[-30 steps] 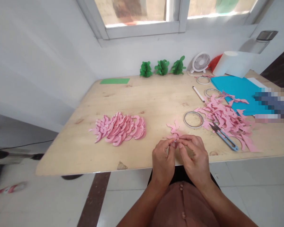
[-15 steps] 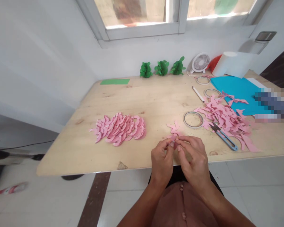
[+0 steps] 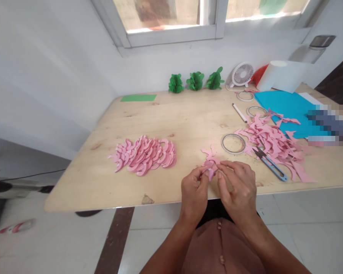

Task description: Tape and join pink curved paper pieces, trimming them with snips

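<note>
My left hand (image 3: pixel 194 190) pinches a small pink paper piece (image 3: pixel 210 174) between thumb and forefinger, close to the front edge of the table. To its right, my right hand (image 3: pixel 236 184) has its thumb and forefinger drawn together; anything between them is too small to make out. Just beyond my fingertips lie a few pink paper scraps (image 3: pixel 209 153). A heap of curved pink paper pieces (image 3: pixel 148 154) rests on the table to the left. Blue-handled thread snips (image 3: pixel 271 165) lie to the right of my right hand.
Pink offcuts (image 3: pixel 270 137) cover the wooden table (image 3: pixel 188 121) at right, beside a roll of tape (image 3: pixel 233 144), a marker (image 3: pixel 239 113) and blue sheets (image 3: pixel 288 110). Along the wall stand green paper figures (image 3: pixel 195 81) and a small white fan (image 3: pixel 242 75). A green strip (image 3: pixel 138 98) lies back left.
My right hand has moved slightly right, away from my left. More of the pink paper piece in my left fingers shows now.
</note>
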{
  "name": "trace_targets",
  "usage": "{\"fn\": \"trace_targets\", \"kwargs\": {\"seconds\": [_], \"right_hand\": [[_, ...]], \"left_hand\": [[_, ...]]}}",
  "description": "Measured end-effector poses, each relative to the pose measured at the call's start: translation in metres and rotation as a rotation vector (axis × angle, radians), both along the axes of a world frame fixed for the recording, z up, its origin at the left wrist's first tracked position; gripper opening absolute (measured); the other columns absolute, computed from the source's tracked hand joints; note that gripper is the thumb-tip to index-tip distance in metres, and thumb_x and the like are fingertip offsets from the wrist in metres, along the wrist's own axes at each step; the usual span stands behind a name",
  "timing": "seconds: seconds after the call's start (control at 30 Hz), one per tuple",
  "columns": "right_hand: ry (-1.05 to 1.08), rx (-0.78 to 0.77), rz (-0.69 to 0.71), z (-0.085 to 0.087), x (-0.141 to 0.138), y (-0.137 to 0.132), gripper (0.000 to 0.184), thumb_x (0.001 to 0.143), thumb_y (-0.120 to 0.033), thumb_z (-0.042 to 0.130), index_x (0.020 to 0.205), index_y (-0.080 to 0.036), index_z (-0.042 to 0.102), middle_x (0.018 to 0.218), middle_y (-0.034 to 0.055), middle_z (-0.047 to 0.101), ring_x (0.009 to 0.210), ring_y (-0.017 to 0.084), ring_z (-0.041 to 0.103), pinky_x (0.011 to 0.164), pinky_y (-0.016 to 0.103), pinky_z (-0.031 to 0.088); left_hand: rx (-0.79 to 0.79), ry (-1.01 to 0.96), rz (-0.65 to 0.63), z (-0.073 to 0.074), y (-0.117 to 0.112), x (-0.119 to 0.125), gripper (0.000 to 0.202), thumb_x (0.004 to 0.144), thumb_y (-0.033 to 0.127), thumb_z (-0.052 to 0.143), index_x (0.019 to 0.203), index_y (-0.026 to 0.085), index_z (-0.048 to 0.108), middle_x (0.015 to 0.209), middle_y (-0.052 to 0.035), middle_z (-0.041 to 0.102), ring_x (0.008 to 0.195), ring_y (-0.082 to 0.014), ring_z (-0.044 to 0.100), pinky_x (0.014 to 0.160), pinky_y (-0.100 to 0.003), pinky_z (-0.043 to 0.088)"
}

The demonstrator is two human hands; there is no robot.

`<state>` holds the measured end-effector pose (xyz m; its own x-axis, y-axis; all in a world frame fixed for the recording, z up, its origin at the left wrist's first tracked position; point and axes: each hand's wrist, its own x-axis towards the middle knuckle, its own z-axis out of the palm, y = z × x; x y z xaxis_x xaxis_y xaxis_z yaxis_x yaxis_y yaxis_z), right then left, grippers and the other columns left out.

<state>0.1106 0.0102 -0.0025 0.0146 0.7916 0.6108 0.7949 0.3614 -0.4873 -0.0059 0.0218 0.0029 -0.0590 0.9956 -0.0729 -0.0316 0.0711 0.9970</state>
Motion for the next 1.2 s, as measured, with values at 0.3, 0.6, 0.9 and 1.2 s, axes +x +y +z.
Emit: {"fn": "trace_targets", "kwargs": {"seconds": [0.3,0.6,0.9,1.2], "right_hand": [[0.529,-0.446,0.156,0.001,0.010,0.012,0.012,0.085,-0.027,0.055,0.087,-0.022,0.067,0.092,0.0040,0.068,0.092,0.021,0.060,0.083,0.036,0.043],[0.791,-0.622,0.208,0.013,0.006,0.016,0.020,0.082,-0.036,0.058,0.075,-0.019,0.065,0.080,0.0035,0.066,0.079,0.020,0.058,0.075,0.033,0.042],[0.794,-0.511,0.174,0.006,0.004,0.017,0.012,0.078,-0.029,0.063,0.070,-0.021,0.067,0.085,0.0046,0.063,0.086,0.021,0.058,0.077,0.035,0.044],[0.765,-0.475,0.145,0.003,0.003,0.018,0.015,0.077,-0.027,0.064,0.064,-0.021,0.067,0.091,0.0053,0.061,0.096,0.023,0.058,0.090,0.040,0.041]], "left_hand": [[-0.130,-0.242,-0.056,0.009,0.003,-0.001,0.022,0.082,0.025,0.060,0.094,0.016,0.075,0.085,-0.0054,0.074,0.085,-0.0203,0.064,0.083,-0.030,0.045],[-0.125,-0.188,-0.104,0.016,0.003,-0.001,0.020,0.081,0.023,0.059,0.088,0.016,0.076,0.077,-0.0024,0.072,0.078,-0.0171,0.060,0.077,-0.026,0.044],[-0.051,-0.127,-0.174,0.010,0.004,0.000,0.021,0.082,0.026,0.059,0.095,0.019,0.074,0.090,-0.0040,0.073,0.089,-0.0215,0.063,0.085,-0.031,0.045],[-0.149,-0.278,0.009,0.011,0.006,0.002,0.012,0.072,0.023,0.068,0.064,0.015,0.063,0.058,0.0006,0.061,0.059,-0.0112,0.055,0.065,-0.023,0.044]]}}
